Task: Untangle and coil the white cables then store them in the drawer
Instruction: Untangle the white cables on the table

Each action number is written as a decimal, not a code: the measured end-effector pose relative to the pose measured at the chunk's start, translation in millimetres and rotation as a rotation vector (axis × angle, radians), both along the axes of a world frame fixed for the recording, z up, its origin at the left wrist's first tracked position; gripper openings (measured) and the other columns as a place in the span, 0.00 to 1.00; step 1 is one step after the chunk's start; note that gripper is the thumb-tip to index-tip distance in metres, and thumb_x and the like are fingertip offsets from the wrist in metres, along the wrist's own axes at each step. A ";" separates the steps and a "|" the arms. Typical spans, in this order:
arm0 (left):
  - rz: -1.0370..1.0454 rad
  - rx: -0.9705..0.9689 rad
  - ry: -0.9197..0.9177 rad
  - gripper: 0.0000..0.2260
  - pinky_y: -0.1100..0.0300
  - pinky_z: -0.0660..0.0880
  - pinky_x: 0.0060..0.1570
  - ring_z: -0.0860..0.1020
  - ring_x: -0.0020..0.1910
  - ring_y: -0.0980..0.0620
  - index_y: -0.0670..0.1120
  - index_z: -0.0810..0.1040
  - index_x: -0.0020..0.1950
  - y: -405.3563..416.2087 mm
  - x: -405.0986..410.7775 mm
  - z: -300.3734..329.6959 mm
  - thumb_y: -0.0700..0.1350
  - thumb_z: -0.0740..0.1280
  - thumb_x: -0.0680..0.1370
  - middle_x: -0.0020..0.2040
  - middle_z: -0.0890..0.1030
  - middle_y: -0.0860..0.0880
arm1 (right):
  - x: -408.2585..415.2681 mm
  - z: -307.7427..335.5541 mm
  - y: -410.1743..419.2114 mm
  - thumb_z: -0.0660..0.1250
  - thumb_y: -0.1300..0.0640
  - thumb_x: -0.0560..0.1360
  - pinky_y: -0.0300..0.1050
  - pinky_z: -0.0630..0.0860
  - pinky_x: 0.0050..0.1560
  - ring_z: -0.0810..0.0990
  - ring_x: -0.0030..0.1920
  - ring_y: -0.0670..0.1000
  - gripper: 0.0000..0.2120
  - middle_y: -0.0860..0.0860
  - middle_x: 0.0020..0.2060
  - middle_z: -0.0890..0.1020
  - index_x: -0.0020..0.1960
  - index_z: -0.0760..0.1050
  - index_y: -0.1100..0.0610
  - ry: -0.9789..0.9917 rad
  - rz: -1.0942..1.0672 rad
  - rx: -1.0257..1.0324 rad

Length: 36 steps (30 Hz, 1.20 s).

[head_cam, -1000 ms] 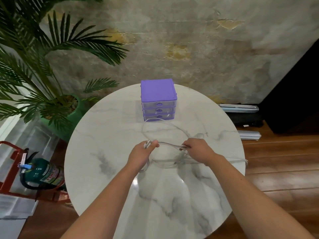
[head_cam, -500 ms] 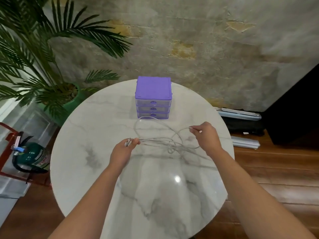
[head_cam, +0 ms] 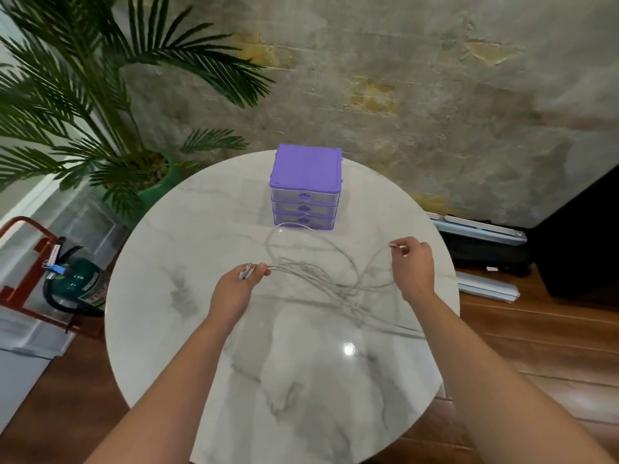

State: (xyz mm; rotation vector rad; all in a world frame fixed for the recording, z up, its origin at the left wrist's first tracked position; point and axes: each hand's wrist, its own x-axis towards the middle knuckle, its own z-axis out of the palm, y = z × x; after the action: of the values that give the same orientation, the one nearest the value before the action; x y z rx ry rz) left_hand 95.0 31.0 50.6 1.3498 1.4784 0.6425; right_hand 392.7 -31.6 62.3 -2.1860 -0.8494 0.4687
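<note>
Head view: two hands (head_cam: 234,289) (head_cam: 413,266) pinch tangled white cables (head_cam: 318,272).

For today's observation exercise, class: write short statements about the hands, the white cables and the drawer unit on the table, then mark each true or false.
1. The left hand pinches cable ends. True.
2. The right hand rests flat on the table. False: it is raised and pinches a cable end.
3. The white cables are neatly coiled. False: they lie in loose, crossing loops between the hands.
4. The purple drawer unit has all three drawers closed. True.
5. The drawer unit stands on the floor. False: it stands on the table.
</note>
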 end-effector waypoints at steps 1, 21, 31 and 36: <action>-0.020 0.010 0.034 0.10 0.65 0.68 0.46 0.77 0.50 0.54 0.55 0.82 0.41 0.4 -0.9 0.6 0.54 0.65 0.79 0.46 0.81 0.58 | -1.9 4.0 3.6 0.61 0.56 0.79 0.45 0.74 0.38 0.78 0.38 0.53 0.07 0.56 0.51 0.76 0.51 0.78 0.52 0.032 -0.023 0.047; -0.039 -0.081 -0.137 0.10 0.74 0.66 0.45 0.74 0.47 0.69 0.47 0.84 0.48 -4.2 -1.7 18.4 0.51 0.66 0.78 0.46 0.81 0.61 | -38.3 -15.9 -4.1 0.61 0.63 0.75 0.54 0.70 0.56 0.70 0.59 0.62 0.13 0.60 0.60 0.71 0.58 0.74 0.62 -0.294 0.021 -0.249; -0.070 -0.092 -0.189 0.08 0.68 0.69 0.43 0.76 0.43 0.69 0.51 0.83 0.45 3.1 7.9 28.5 0.52 0.67 0.78 0.37 0.82 0.65 | -96.4 16.3 24.4 0.56 0.61 0.80 0.43 0.69 0.67 0.77 0.58 0.47 0.15 0.50 0.56 0.82 0.58 0.80 0.54 0.442 0.542 -0.013; -0.045 -0.058 -0.160 0.09 0.72 0.67 0.44 0.76 0.46 0.67 0.49 0.84 0.44 7.8 4.9 29.9 0.52 0.68 0.77 0.44 0.83 0.59 | -93.7 25.6 29.5 0.64 0.32 0.72 0.44 0.73 0.44 0.76 0.33 0.49 0.24 0.51 0.32 0.77 0.39 0.81 0.52 0.514 0.645 -0.151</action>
State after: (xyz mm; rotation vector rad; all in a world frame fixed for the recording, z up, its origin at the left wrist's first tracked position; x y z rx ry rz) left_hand 99.9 38.8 80.5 1.2540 1.3252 0.6588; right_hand 299.1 -2.1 87.8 -1.7397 -1.2322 1.3755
